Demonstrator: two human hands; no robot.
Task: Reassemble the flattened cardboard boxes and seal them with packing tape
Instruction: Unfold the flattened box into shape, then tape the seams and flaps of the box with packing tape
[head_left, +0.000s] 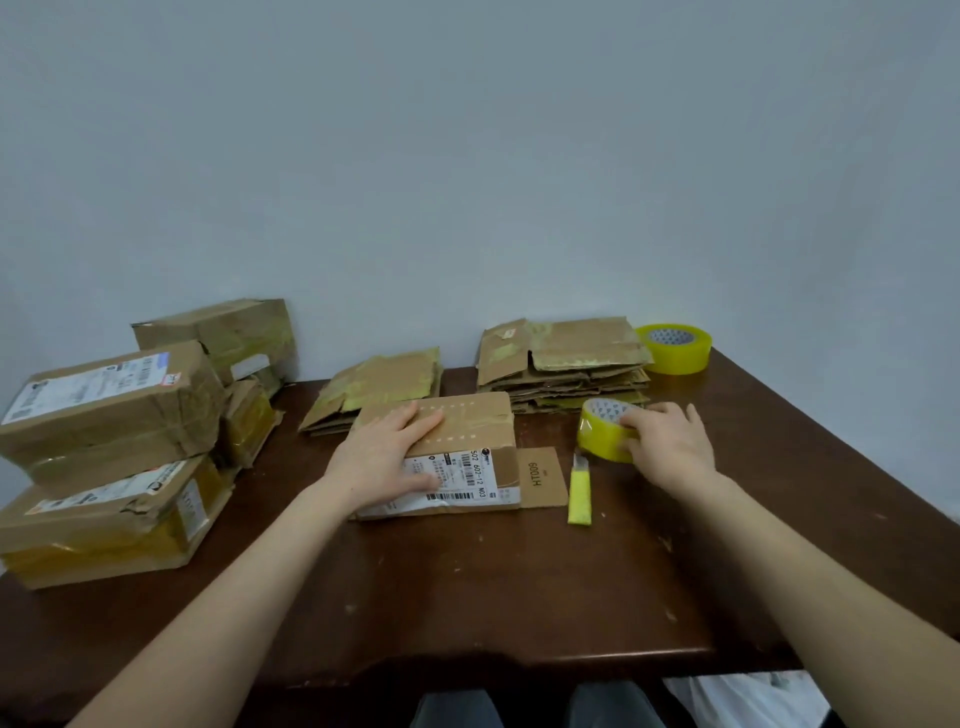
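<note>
Pale, bare wall (467, 156) rises behind a dark brown wooden table (467, 587) whose top is scuffed and flecked with pale marks. Near the middle of the table lies the box (478, 421) being worked on, low and folded up, with a white shipping label (457, 480) across its near side and one end flap (540, 478) lying open and flat toward the right. The left hand (387, 452) lies on top of this box, palm down with its fingers straight and spread.

Just right of the open flap a yellow utility knife (579, 493) lies on the table, pointing away from the person. Beyond the knife, the right hand (670, 447) grips a tape roll (597, 436) of yellowish packing tape, fingers curled over its rim; the roll stands tilted on the table, between the knife and the cardboard behind it.

Behind the roll, against the wall, sits a tall stack of flattened boxes (566, 364), with a second tape roll (675, 353) lying flat just beside it at the far right corner. A smaller flattened pile (379, 387) lies directly behind the box, touching or nearly touching its far edge. On the left side of the table, well apart from the hands, several sealed boxes (109, 415) are piled on each other, wrapped in tape and bearing labels. Below the table's near edge, a white plastic bag (753, 696) shows at lower right.
</note>
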